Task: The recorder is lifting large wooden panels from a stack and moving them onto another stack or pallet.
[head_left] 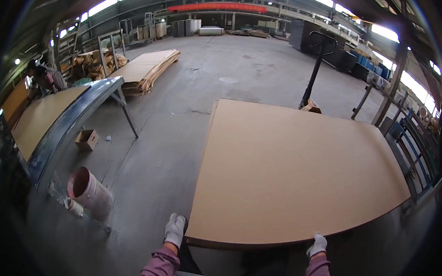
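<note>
A large flat brown cardboard sheet [292, 174] lies on top of a stack in front of me, its near edge bowed in the view. My right hand [317, 245], in a white knit glove, grips that near edge, right of its middle, with the thumb on top and the other fingers mostly hidden. Just outside the near left corner is my left hand [174, 230], also gloved. Its fingers stretch forward, slightly apart, and nothing shows in them.
On the left stands a blue-edged table [61, 125] with a board [44, 117] on it and a person [44, 78] behind. A bucket [90, 189] and small carton [87, 139] sit nearby. Farther off are stacked sheets [145, 67], a pallet jack handle [315, 73] and a metal rack [415, 149].
</note>
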`<state>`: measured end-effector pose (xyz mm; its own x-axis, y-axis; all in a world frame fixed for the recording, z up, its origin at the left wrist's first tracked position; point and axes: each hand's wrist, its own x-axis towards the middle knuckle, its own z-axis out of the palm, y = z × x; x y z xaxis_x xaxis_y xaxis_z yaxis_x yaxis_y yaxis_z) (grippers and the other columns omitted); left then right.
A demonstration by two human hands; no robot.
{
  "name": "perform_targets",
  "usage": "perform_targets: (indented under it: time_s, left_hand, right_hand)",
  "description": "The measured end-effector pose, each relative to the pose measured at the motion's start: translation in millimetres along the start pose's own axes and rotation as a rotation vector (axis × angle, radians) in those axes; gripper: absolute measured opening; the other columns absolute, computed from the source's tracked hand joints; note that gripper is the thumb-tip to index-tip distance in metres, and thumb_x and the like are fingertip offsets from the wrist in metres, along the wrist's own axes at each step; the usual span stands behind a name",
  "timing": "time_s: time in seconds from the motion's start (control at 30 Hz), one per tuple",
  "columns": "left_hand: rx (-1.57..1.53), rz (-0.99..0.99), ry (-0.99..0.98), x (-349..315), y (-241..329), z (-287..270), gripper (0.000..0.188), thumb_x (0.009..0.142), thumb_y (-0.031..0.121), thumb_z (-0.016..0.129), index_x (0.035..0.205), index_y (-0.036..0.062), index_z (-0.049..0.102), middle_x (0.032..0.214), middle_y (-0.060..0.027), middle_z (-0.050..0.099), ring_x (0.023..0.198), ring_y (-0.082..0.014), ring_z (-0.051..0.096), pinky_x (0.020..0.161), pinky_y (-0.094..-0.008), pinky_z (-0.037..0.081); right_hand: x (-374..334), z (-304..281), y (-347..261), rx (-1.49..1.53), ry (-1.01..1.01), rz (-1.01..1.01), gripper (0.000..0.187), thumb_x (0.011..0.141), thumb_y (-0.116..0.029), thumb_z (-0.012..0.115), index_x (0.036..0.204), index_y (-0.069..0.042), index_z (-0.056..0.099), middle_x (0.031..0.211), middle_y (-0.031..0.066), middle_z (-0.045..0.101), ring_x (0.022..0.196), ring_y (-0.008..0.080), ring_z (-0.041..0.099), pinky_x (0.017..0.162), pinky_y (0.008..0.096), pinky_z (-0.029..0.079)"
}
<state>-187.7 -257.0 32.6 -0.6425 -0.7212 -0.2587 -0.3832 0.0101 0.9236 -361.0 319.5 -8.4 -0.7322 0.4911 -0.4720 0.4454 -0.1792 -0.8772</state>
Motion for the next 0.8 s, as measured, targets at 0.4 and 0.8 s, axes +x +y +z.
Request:
perform_targets:
  time_s: [0.4, 0.8]
  left_hand:
    - [0.412, 0.146, -0.042, -31, 0, 27, 0.043, 0.086, 0.029, 0.045, 0.118, 0.0015, 0.051, 0.105, -0.02, 0.061, 0.098, -0.0316, 0.058, 0.084, -0.035, 0.044]
    - [0.654, -0.056, -0.001, -47, 10, 32, 0.034, 0.09, 0.031, 0.04, 0.117, 0.0121, 0.048, 0.096, -0.0197, 0.061, 0.088, -0.0377, 0.059, 0.076, -0.0456, 0.045]
  right_hand:
    - [-23, 3, -26, 0.004, -0.116, 0.152, 0.015, 0.086, -0.026, 0.053, 0.088, -0.011, 0.056, 0.074, 0.0057, 0.056, 0.052, 0.0204, 0.051, 0.04, 0.0358, 0.039]
    - [-50, -2, -37, 0.104, -0.21, 0.28, 0.017, 0.09, -0.021, 0.047, 0.1, -0.01, 0.053, 0.084, 0.0086, 0.06, 0.054, 0.0231, 0.058, 0.037, 0.0303, 0.05]
